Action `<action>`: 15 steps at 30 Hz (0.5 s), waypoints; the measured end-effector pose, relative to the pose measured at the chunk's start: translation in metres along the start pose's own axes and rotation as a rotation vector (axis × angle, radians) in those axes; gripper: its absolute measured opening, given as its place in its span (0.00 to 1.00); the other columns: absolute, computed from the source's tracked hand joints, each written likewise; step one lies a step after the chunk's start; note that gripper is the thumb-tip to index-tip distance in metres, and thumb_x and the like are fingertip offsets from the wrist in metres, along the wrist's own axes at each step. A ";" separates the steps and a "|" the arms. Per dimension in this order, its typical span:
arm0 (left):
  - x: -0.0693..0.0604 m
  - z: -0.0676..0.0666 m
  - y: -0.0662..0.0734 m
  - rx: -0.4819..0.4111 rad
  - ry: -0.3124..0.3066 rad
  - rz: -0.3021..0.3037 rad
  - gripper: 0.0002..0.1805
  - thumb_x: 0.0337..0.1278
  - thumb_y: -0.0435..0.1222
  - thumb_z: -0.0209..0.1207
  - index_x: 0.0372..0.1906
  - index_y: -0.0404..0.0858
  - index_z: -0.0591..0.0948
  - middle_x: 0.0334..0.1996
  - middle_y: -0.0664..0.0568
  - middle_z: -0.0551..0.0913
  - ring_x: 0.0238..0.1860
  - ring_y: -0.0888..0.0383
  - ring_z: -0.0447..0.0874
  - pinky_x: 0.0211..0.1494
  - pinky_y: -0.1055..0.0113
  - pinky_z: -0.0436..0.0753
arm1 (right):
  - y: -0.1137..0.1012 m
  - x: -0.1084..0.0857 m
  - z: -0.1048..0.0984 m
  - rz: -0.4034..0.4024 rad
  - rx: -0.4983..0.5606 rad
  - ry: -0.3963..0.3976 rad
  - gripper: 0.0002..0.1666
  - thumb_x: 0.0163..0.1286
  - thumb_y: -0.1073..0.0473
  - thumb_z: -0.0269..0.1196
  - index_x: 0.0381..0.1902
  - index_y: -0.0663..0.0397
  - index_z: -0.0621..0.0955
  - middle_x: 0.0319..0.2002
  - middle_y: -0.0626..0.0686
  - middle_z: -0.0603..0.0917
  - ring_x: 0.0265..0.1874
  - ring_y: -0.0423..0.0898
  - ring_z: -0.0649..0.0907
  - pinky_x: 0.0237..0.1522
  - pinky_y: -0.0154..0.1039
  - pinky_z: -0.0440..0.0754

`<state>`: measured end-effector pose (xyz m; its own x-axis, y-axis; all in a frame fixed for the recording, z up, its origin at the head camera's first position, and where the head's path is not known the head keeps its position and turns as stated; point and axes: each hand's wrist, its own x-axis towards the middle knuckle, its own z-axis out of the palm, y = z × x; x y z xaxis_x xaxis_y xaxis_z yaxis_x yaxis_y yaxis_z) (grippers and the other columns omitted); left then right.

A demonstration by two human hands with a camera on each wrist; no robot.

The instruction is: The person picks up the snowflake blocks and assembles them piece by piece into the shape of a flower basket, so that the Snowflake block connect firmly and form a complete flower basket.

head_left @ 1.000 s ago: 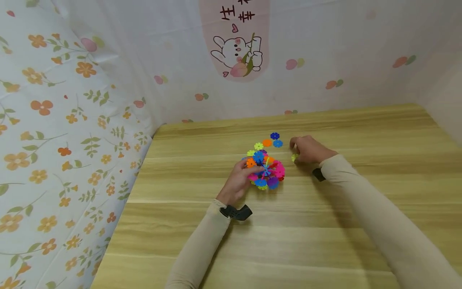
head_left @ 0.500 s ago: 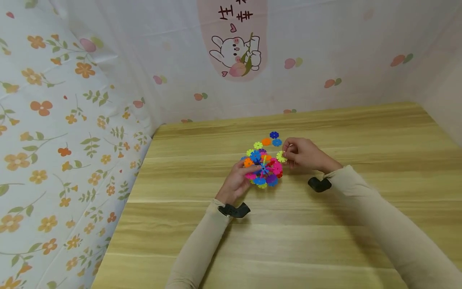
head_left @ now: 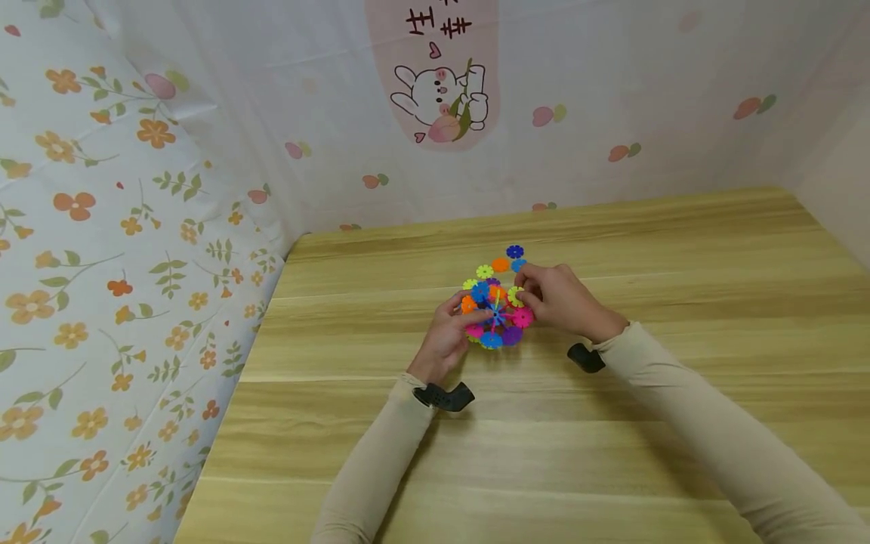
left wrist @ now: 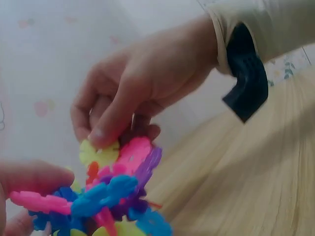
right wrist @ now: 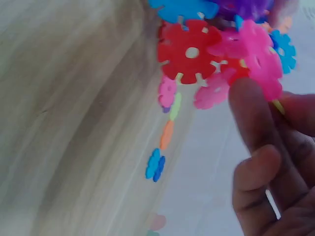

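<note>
My left hand [head_left: 445,340] grips a rounded cluster of interlocking snowflake discs [head_left: 492,339] in pink, blue, purple, orange, red and yellow. Its thumb lies across the near side of the cluster. Between thumb and fingers, my right hand [head_left: 567,300] pinches a yellow disc [head_left: 515,295] at the cluster's upper right. In the left wrist view that yellow disc [left wrist: 98,154] is against a pink disc [left wrist: 134,155]; whether it is slotted in cannot be told. A red disc [right wrist: 177,49] of the cluster faces the right wrist camera.
Behind the cluster, several loose discs lie on the wooden table [head_left: 381,302]: a dark blue disc [head_left: 515,251], an orange disc [head_left: 500,264], a light blue disc [head_left: 519,265] and a yellow-green disc [head_left: 485,271]. Patterned cloth [head_left: 326,91] borders the table's back and left.
My right hand has picked up the yellow disc from the table and carried it left to the cluster. The left hand has kept its grip, nearly still.
</note>
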<state>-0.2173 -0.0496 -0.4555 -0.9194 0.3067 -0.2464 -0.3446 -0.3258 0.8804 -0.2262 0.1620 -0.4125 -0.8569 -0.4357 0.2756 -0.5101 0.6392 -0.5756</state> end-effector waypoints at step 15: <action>-0.002 -0.009 0.003 0.208 -0.005 0.038 0.22 0.64 0.32 0.61 0.62 0.41 0.75 0.54 0.46 0.76 0.49 0.55 0.77 0.58 0.61 0.74 | 0.003 -0.003 0.013 0.192 0.206 -0.097 0.02 0.70 0.66 0.61 0.35 0.59 0.78 0.18 0.47 0.83 0.15 0.43 0.75 0.24 0.36 0.72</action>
<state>-0.2184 -0.0596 -0.4557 -0.9298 0.3020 -0.2104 -0.2632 -0.1458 0.9537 -0.2246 0.1569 -0.4255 -0.9201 -0.3840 0.0773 -0.3049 0.5783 -0.7567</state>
